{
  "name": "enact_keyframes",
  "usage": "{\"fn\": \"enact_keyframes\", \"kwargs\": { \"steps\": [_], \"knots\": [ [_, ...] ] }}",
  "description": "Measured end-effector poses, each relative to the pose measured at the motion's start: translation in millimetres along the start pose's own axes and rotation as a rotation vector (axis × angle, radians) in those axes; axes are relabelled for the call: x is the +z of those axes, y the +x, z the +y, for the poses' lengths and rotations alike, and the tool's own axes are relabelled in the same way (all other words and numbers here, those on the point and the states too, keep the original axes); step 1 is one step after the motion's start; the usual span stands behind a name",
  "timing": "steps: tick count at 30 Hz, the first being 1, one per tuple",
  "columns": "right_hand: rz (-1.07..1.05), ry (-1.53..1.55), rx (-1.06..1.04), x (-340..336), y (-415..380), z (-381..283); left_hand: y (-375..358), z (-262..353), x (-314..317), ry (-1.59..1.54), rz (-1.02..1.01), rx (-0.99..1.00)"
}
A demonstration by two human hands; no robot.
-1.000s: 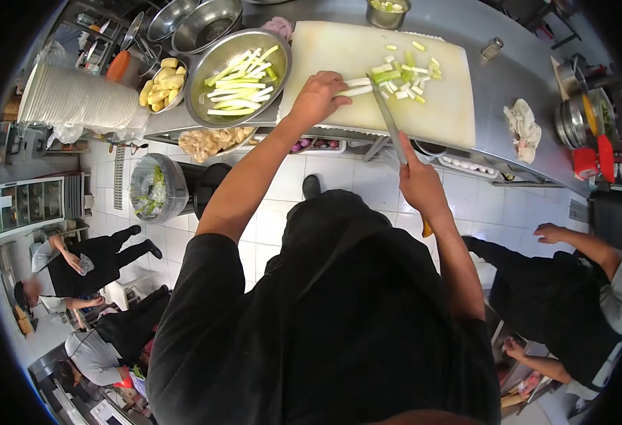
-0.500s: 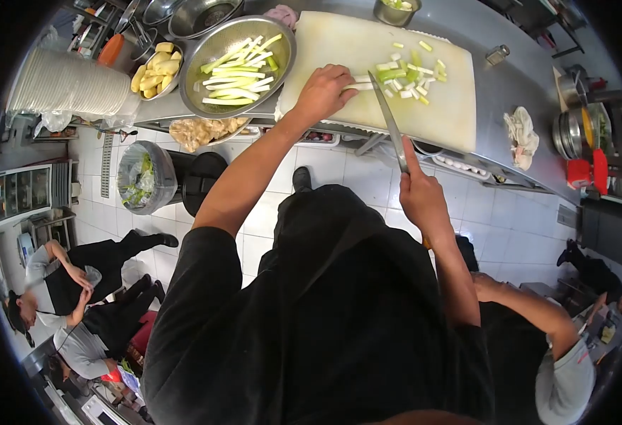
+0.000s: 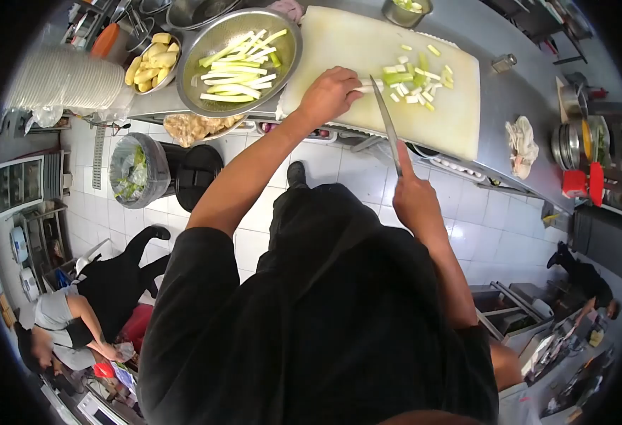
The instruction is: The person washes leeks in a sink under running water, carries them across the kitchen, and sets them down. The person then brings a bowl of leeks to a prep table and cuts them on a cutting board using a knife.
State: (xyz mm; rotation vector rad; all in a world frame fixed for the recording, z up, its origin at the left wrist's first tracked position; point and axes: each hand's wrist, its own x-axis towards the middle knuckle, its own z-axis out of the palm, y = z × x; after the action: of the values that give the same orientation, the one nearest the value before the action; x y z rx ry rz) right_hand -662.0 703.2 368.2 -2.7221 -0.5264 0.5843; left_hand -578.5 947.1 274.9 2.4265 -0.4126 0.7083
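On the white cutting board [image 3: 424,131], my left hand [image 3: 331,95] is closed on pale green stalks [image 3: 369,86] that stick out to its right. My right hand [image 3: 416,195] grips the knife [image 3: 385,113], its index finger stretched along the blade's back. The knife's tip points away from me, at the right end of the stalks. Short cut pieces [image 3: 417,81] lie scattered to the right of the blade. Left of the board, a perforated metal bowl [image 3: 192,74] holds long cut stalks [image 3: 236,74].
A bowl of peeled yellow pieces [image 3: 155,64] sits at the left. Below the counter stands a lined bin [image 3: 141,170]. A crumpled cloth [image 3: 521,145] and a shaker [image 3: 503,63] lie right of the board. People are at the lower left and far right.
The view has shifted slightly. My left hand stays on the stalks and the knife remains beside them. The person at the lower right has mostly left view; those at the left have moved.
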Motion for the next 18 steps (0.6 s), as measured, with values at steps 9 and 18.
{"fn": "enact_keyframes", "kwargs": {
  "steps": [9,18],
  "knots": [
    [0.063,0.058,-0.036,-4,8,6,2,5,-11,0.048,0.006,0.061],
    [-0.074,0.050,0.032,-25,-20,-18,-5,0,-12,-0.014,0.030,0.041]
  ]
}}
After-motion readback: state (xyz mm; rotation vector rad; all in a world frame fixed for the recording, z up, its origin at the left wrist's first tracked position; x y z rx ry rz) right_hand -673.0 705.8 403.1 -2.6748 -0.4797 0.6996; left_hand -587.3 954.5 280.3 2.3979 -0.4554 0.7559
